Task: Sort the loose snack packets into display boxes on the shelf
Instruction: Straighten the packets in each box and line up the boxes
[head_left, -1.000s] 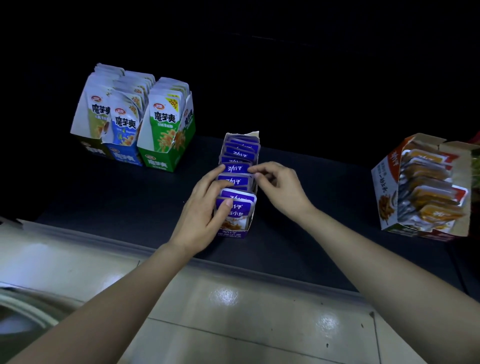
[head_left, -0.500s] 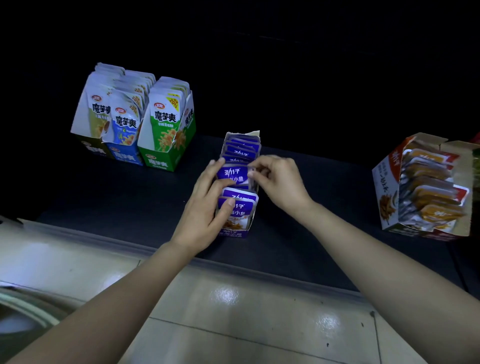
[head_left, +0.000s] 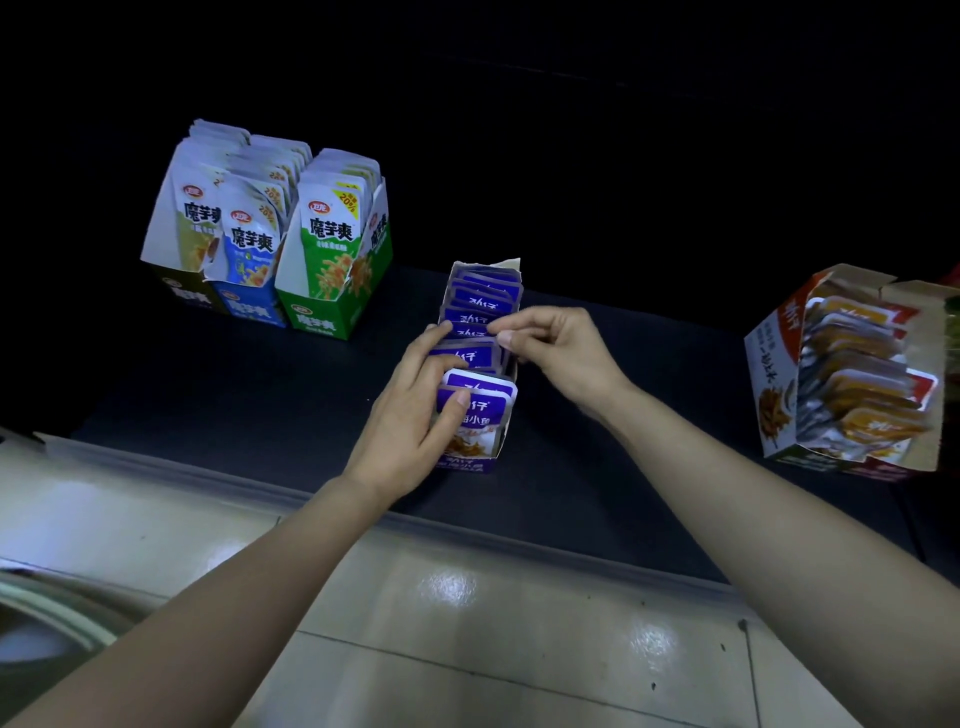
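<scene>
In the head view, your left hand (head_left: 410, 421) is at the purple display box (head_left: 470, 464), which stands near the front of the dark shelf (head_left: 260, 395), roughly midway along it. The hand is closed narrowly around the front part of the row of purple packets (head_left: 485, 299). Its thumb presses on the face of the foremost packet and its fingers reach along the row's left side to a packet further back.

Your right hand (head_left: 563, 358) is just beside the box on its right. Its fingers are curled, and the thumb and forefinger pinch the top edge of a packet in the middle of the row. The packets stand upright, one behind another, inside the box.

Well apart to the left, at the back of the shelf, a green box (head_left: 324, 314), a blue box (head_left: 254, 312) and a dark box (head_left: 179, 293) stand side by side, touching, each full of upright white packets. Far to the right, a red and orange box (head_left: 774, 379) is tilted, with orange packets stacked inside it. Pale floor tiles (head_left: 467, 597) show below the shelf's front edge.
</scene>
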